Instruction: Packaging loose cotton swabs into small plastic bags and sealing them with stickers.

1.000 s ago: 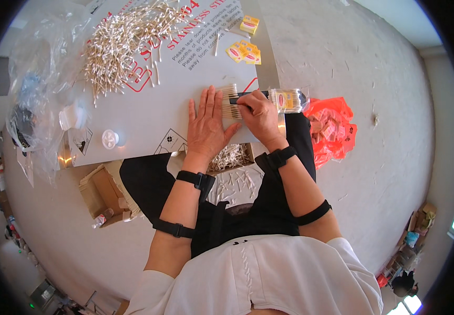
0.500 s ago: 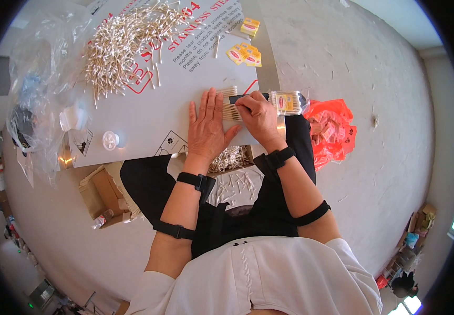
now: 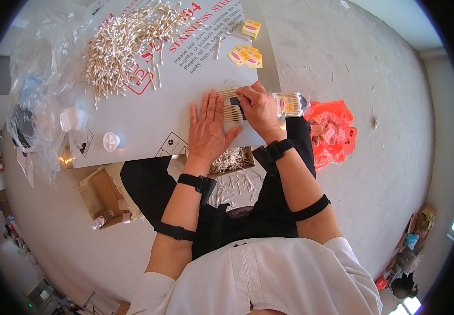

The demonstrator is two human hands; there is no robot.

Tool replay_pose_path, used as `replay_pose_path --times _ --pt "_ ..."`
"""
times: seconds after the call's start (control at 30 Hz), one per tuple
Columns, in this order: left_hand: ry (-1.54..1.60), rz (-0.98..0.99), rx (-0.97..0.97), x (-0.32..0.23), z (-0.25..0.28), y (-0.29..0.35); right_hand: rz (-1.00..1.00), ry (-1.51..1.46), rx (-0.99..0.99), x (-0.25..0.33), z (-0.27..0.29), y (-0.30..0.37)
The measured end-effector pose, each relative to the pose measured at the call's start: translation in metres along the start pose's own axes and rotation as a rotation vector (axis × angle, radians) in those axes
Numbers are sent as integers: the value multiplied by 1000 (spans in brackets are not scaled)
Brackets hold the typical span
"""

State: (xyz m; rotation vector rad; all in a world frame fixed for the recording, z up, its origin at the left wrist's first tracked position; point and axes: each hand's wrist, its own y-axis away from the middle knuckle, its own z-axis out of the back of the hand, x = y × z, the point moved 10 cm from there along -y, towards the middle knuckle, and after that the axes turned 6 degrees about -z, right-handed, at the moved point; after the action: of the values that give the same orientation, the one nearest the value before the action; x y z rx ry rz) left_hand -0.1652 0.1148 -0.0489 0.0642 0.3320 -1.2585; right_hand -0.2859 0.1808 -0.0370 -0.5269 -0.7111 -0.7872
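Note:
My left hand (image 3: 206,123) lies flat on the table with its fingers stretched out, over the left ends of a row of cotton swabs (image 3: 232,112). My right hand (image 3: 259,109) is closed, its fingertips pinched together over the swabs' right ends; whatever is between them is hidden. A dark flat strip (image 3: 241,111) shows beside the swab ends, under the right hand. Just right of that hand, a see-through packet of cotton swabs (image 3: 296,104) with a yellow label lies at the table's right edge.
A big heap of loose swabs (image 3: 116,55) covers the far left of the table (image 3: 153,121). Yellow cards (image 3: 245,55) lie far right. Left stand a round white container (image 3: 111,141) and a see-through bag (image 3: 43,73). Below are a swab-filled box (image 3: 232,159) and a red bag (image 3: 332,128).
My right hand's fingertips have shifted slightly up and away from me, uncovering more of the swab ends and dark strip. My left hand stays almost in place.

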Motion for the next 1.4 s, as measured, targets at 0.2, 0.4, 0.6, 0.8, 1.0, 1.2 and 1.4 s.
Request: replay_pose_path --times 0.2,0.4,0.6,0.8,1.0,1.2,1.4 --pt "-2 0 0 2 1 1 11 24 124 0 -10 0" --pt "1 -11 -7 -1 0 1 10 -31 47 1 -13 -24" --pt "6 -46 3 -4 0 3 92 61 70 2 -18 -44" --pt "25 10 4 -7 -1 13 -220 -512 -130 -16 8 26" --pt "529 99 -408 21 22 7 -204 -767 -212 -8 -3 62" --pt "1072 215 -573 36 8 -3 -207 -805 -175 -4 -18 49" --pt "1220 217 -623 18 -4 -14 -195 -736 -188 -18 -9 39"
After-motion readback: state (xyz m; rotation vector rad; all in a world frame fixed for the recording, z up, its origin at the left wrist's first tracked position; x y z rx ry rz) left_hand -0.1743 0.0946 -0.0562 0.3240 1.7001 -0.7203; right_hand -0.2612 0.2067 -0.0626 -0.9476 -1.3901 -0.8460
